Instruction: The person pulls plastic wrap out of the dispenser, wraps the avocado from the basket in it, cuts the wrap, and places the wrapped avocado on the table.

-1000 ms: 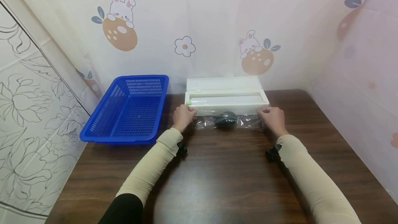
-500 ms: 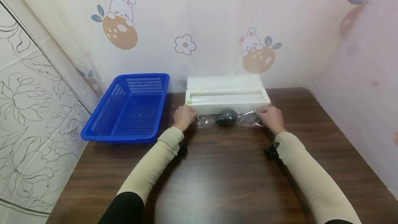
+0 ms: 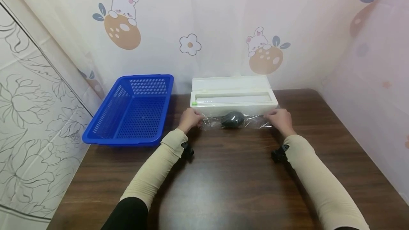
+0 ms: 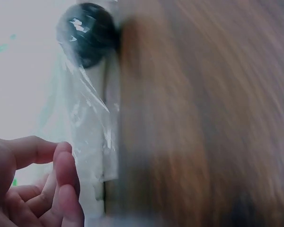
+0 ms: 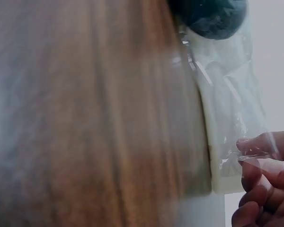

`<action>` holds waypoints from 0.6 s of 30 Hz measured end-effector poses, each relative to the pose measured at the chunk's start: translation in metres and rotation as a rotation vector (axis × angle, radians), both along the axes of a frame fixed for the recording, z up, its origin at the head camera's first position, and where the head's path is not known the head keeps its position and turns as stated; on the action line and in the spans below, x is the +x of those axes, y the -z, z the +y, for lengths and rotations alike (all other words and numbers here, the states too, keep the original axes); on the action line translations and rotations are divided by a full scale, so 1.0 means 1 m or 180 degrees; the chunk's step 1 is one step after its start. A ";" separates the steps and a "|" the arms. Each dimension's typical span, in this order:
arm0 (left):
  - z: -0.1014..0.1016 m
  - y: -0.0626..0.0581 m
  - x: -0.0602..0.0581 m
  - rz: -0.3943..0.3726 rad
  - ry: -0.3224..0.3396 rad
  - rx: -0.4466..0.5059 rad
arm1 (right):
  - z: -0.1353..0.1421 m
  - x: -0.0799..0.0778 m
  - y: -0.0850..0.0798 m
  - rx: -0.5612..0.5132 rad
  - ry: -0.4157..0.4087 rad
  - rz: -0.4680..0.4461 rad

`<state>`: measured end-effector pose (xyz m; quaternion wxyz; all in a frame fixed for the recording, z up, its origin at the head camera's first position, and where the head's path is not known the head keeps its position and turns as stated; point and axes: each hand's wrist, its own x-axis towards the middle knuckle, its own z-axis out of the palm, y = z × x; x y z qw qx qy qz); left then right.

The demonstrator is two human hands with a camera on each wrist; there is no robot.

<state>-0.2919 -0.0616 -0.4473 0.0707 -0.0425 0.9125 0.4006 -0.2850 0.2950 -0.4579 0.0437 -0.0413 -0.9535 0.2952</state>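
A dark green avocado (image 3: 233, 119) lies wrapped in clear cling film (image 3: 212, 122), close against the front of a white cling film dispenser box (image 3: 234, 110). Film stretches out from both sides of the avocado. At its left end, my left hand (image 3: 190, 119) pinches the film between thumb and fingertips; the left wrist view has these fingertips (image 4: 65, 165) pressed together. My right hand (image 3: 279, 120) pinches the other end, and thin folds of film show between thumb and finger in the right wrist view. The avocado (image 5: 217, 18) is partly cut off there.
A blue slotted basket (image 3: 127, 141) stands left of the dispenser. Behind the dispenser's long trough, its white lid (image 3: 230, 82) is raised towards the patterned curtain (image 3: 220, 17). Brown wood-grain tabletop (image 3: 223, 180) extends in front of the hands.
The film has drawn into a narrower strip around the avocado, whose surface shows more clearly. Both hands have stayed almost in place, still pinching the ends.
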 end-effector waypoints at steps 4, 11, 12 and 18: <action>0.002 -0.003 0.000 -0.0084 -0.0101 0.0671 | 0.000 0.001 -0.005 -0.0103 -0.0066 -0.0099; 0.009 -0.016 0.011 0.0461 -0.0139 0.0422 | -0.002 0.006 -0.011 -0.0332 -0.0146 -0.0287; 0.012 -0.018 0.013 0.0566 -0.0136 0.0360 | -0.002 0.006 -0.012 -0.0338 -0.0144 -0.0287; 0.030 -0.027 0.018 0.1065 0.0441 0.0067 | -0.001 0.009 -0.014 -0.0416 -0.0132 -0.0454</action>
